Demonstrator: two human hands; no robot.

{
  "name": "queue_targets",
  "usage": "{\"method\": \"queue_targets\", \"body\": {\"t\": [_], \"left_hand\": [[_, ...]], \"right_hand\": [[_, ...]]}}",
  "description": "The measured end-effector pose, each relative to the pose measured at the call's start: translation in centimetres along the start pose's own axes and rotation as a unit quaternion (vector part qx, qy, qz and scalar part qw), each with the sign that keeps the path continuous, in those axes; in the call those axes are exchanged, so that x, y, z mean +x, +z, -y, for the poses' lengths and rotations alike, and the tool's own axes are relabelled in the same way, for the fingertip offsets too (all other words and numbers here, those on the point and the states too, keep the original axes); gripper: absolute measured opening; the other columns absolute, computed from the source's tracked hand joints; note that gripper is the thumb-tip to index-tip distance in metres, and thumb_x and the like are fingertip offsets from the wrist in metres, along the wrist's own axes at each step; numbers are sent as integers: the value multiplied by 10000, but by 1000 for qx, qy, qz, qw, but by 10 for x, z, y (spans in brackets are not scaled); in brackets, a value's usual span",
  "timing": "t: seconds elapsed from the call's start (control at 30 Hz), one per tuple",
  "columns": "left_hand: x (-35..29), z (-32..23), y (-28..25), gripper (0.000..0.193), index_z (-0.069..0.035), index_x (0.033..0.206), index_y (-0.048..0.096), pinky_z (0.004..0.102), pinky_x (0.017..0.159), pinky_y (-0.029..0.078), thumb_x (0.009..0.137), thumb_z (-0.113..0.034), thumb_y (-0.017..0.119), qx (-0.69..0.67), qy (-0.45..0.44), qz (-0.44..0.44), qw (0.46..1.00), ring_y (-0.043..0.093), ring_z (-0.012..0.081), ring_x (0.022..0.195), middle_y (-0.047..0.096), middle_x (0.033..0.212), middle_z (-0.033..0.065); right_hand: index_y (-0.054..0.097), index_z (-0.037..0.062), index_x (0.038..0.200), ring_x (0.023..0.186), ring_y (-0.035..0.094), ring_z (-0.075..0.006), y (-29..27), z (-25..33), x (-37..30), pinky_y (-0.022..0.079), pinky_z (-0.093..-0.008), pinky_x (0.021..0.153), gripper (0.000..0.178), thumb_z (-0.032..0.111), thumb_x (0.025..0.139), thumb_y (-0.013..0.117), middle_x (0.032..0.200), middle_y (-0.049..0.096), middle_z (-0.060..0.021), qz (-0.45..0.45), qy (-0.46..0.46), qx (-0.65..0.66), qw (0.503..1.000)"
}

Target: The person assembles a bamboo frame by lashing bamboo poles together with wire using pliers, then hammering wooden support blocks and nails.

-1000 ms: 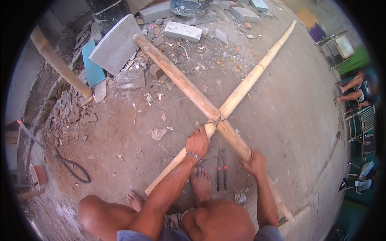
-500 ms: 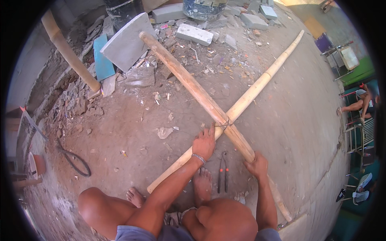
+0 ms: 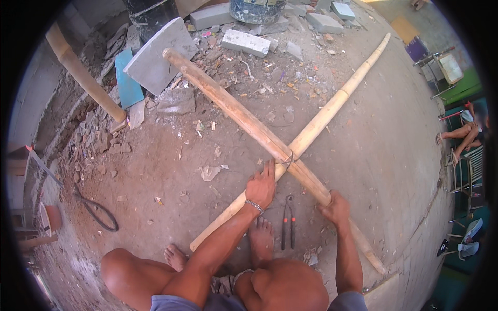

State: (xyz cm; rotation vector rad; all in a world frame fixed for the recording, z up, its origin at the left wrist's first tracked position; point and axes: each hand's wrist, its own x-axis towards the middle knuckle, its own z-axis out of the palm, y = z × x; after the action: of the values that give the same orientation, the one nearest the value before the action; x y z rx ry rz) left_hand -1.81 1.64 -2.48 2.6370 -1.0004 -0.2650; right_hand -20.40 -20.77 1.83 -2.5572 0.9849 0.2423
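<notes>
So the person's squatting barefoot over two crossed poles on a dirt floor. The brown pole (image 3: 259, 132) lies over the pale bamboo pole (image 3: 326, 114), with a thin dark tie (image 3: 290, 159) looped round the crossing, out in front of the feet. The left hand (image 3: 261, 187) (the one with the chain bracelet (image 3: 254, 207)) is palm-down on the bamboo just below that tie, fingers mostly stretched out; can't tell whether the thumb hooks underneath. The right hand (image 3: 336, 208) is closed around the lower part of the brown pole. A pair of pincers (image 3: 288, 228) with dark, orange-banded handles lies on the ground between the hands, untouched. Up top, the brown pole's far end overlaps a grey slab (image 3: 155, 59) in view, near a teal board (image 3: 128, 79).
</notes>
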Motion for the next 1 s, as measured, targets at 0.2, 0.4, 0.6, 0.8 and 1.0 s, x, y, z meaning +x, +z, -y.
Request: {"method": "queue_targets", "body": {"t": [0.2,0.4,0.6,0.8,1.0], "left_hand": [[-1,2,2,831,-68,1568,369,415,811,600,843,-244,735,0,2,-30,1000,687,300,1000,521,1513,106],[2,1,-2,867,-89,1559,347,444,897,581,837,-288,782,-55,-1,15,998,671,357,1078,487,1540,126],[4,22,-20,790,-95,1544,408,492,921,561,892,-375,755,-162,2,58,985,662,406,1159,620,1382,179],[20,108,-101,606,-50,1349,616,501,942,540,924,-473,702,-82,52,172,980,668,414,1124,689,1228,230],[20,176,-208,570,-26,1338,611,486,945,539,916,-386,741,53,27,112,992,665,395,1127,689,1225,227]], "right_hand": [[652,39,939,891,694,-433,4,3,0,537,-479,801,395,283,667,803,898,710,-222,-10,-10,-2,1000],[650,32,932,865,694,-434,2,9,-4,537,-487,784,395,290,676,805,877,704,-229,-29,0,-9,1000],[636,19,1153,1079,638,-435,7,9,-10,505,-492,900,503,259,743,798,1168,663,-238,-79,-64,-55,993],[433,-40,1469,1288,441,-453,64,83,-62,343,-566,1102,824,222,772,785,1422,464,-268,-68,-287,-6,955],[486,-33,1440,1245,487,-434,119,102,-52,381,-549,1065,714,216,824,748,1331,546,-236,-31,-275,-12,961]]}}
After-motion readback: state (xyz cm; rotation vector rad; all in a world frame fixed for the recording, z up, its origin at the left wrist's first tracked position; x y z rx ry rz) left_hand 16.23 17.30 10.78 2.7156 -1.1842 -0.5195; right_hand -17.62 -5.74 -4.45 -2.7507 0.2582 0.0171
